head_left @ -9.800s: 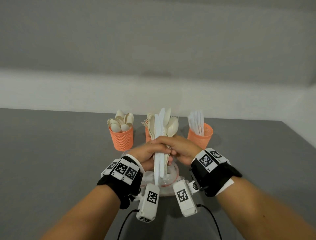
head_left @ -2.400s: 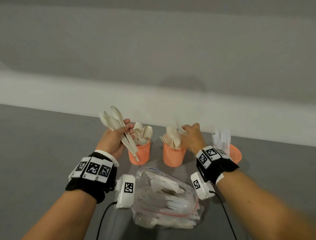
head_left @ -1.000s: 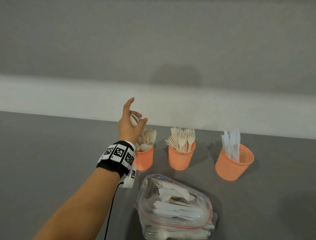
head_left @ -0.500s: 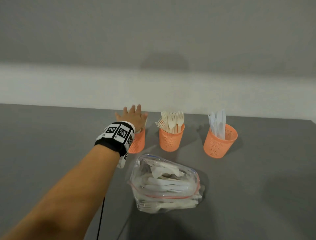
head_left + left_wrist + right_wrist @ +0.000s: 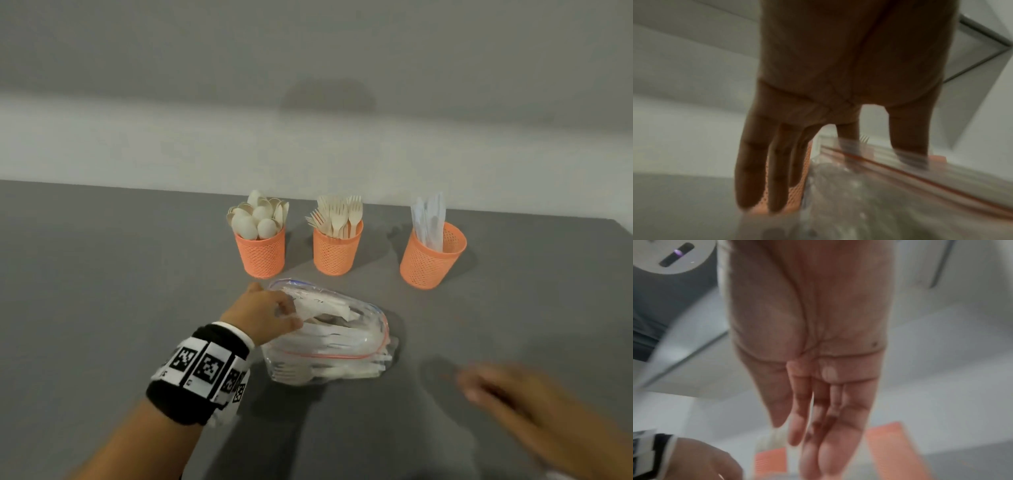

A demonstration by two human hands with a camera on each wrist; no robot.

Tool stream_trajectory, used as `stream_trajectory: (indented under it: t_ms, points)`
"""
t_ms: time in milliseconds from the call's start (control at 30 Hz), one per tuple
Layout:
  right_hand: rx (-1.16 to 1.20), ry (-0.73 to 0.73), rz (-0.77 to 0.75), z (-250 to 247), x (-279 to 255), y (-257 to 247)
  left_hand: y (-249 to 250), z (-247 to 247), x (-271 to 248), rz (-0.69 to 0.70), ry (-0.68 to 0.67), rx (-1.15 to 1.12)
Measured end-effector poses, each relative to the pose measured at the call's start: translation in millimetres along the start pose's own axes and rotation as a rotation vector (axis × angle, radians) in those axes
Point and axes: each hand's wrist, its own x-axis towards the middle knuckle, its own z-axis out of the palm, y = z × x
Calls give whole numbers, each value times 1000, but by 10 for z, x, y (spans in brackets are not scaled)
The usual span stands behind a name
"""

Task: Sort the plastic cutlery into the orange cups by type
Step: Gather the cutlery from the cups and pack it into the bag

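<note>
A: where's the head cam?
B: up high, looking forward and down over the grey surface (image 5: pixel 102 274) toward the wall.
A: and the wrist ones?
B: right under each palm, looking along the fingers (image 5: pixel 752 170). All three catch the orange cups (image 5: pixel 337 255).

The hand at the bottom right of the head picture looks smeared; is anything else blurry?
Head view: the right hand is motion-smeared, while the orange cups stay fairly crisp. Left wrist view: the bag and fingertips are soft. Right wrist view: everything is hazy, especially the background.
</note>
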Motion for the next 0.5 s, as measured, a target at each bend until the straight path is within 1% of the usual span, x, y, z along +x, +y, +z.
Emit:
stream_trajectory:
  t_ms: [33, 67, 100, 133, 167, 233, 267, 300, 333, 400, 433, 500]
  points:
    - [-1, 58, -31, -1, 180, -138, -18, 49, -7, 1, -56, 38]
    - [45, 86, -106, 29, 368, -307, -29, 93, 4, 6, -98, 83]
    - [80, 75, -170, 94, 616, -434, -31, 134, 21, 12, -113, 123]
    - [84, 79, -202, 198, 872, -561, -34, 177, 48, 10, -109, 141]
    - [93, 53, -204, 318, 1080, -611, -33, 214, 69, -3, -96, 141]
    - [-1, -103, -115, 555, 1363, -659, -68, 282, 103, -41, -50, 90]
    - [-80, -204, -100, 652, 1428, -645, -96, 312, 118, -59, -30, 41]
    - [-144, -275, -100, 715, 1480, -635, -137, 339, 135, -72, -4, -37]
    - [-173, -315, -104, 735, 1505, -645, -162, 355, 141, -84, 40, -162]
    - [-162, -348, -115, 770, 1561, -658, -194, 374, 146, -138, 140, -528]
    - [-135, -356, -122, 786, 1574, -655, -183, 373, 133, -175, 166, -765]
    - [-67, -370, -131, 809, 1553, -650, -134, 349, 103, -244, 163, -1271]
